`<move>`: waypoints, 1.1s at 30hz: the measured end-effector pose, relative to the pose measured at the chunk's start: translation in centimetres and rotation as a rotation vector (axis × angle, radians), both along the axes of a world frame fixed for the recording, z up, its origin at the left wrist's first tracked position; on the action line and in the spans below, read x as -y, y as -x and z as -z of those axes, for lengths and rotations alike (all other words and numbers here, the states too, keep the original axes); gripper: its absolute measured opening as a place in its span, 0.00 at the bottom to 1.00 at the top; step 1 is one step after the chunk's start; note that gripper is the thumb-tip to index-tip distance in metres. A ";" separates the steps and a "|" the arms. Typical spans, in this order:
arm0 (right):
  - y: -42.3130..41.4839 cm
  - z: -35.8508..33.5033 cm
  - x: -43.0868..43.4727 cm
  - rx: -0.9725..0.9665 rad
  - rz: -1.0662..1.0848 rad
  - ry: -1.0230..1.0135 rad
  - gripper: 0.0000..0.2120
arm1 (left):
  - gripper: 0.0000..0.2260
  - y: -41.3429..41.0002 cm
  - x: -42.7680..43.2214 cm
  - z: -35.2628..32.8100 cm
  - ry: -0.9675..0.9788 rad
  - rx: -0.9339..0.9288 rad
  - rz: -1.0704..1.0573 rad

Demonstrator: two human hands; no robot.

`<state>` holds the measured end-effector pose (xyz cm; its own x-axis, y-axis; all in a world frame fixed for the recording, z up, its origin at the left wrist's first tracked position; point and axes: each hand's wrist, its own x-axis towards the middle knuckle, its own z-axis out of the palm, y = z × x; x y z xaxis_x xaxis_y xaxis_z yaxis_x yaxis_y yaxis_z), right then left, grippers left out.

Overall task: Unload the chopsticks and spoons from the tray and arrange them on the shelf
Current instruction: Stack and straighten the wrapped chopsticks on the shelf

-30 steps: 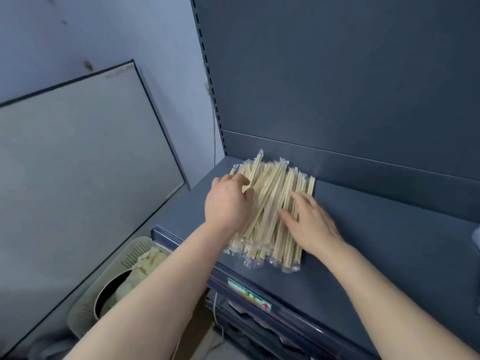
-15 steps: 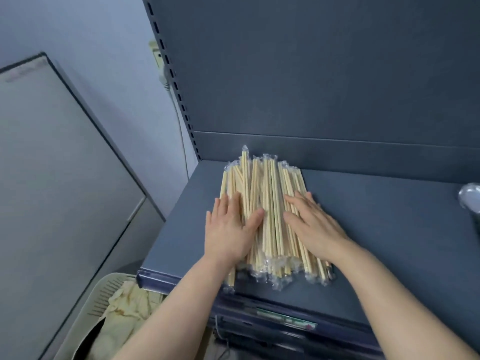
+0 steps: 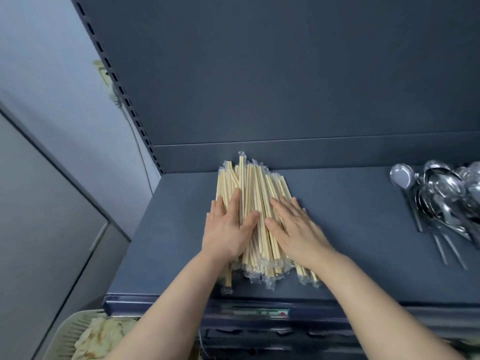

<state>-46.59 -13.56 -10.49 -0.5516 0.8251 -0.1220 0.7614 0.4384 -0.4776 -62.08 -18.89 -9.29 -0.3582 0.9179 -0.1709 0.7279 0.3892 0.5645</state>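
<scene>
Setting: a dark blue metal shelf (image 3: pixel 350 229) stood against a matching back panel (image 3: pixel 259 87), with a pale wall at the left.
Left hand: the left hand (image 3: pixel 226 229) lay flat and palm down, fingers straight, on the left half of the chopsticks (image 3: pixel 254 183).
Right hand: the right hand (image 3: pixel 296 229) lay just as flat, fingers slightly spread, on the right half; the two thumbs were close together over the middle.
Chopsticks: pale wooden pairs in clear wrappers were heaped on the shelf's left part, running front to back, near ends just short of the front edge.
Spoons: a pile of shiny metal spoons (image 3: pixel 446 198) sat on the same shelf, well apart to the right, bowls toward the back.
Front edge: it carried a green and red label (image 3: pixel 259 313).
Tray: a pale slatted tray (image 3: pixel 72 331) showed below the shelf's front-left corner; its pale contents could not be identified.
Wall: a socket strip (image 3: pixel 104 76) with a cable hung beside the slotted upright.
</scene>
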 end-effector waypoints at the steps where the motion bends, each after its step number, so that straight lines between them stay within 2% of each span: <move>1: -1.0 0.0 -0.1 0.001 0.010 0.000 0.29 | 0.31 -1.0 -0.3 -0.2 0.005 0.002 0.011; 17: -17.4 0.1 -2.6 -0.036 0.194 0.032 0.29 | 0.31 -17.5 -5.7 -0.3 0.035 -0.006 0.170; 24: -19.4 -0.3 -3.3 -0.238 0.228 0.110 0.26 | 0.31 -20.0 -6.5 -0.3 0.040 0.003 0.159; 26: -19.5 -0.9 -3.2 -0.255 0.210 0.105 0.25 | 0.32 -19.6 -6.6 -0.4 0.027 0.067 0.153; 30: -19.1 -1.9 -2.8 -0.223 0.184 -0.015 0.22 | 0.33 -18.0 -6.5 -0.9 -0.151 0.377 0.031; 31: -19.0 -2.2 -2.7 -0.214 0.179 -0.053 0.21 | 0.32 -17.5 -6.5 -1.1 -0.182 0.364 -0.028; 33: -18.8 -2.5 -2.6 -0.182 0.163 -0.143 0.20 | 0.23 -16.7 -6.4 -1.6 -0.157 0.203 -0.119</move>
<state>-27.81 -11.00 -7.96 -0.4123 0.9065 0.0908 0.7349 0.3898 -0.5550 -45.37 -12.47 -7.69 -0.4376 0.8925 -0.1089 0.5483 0.3609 0.7544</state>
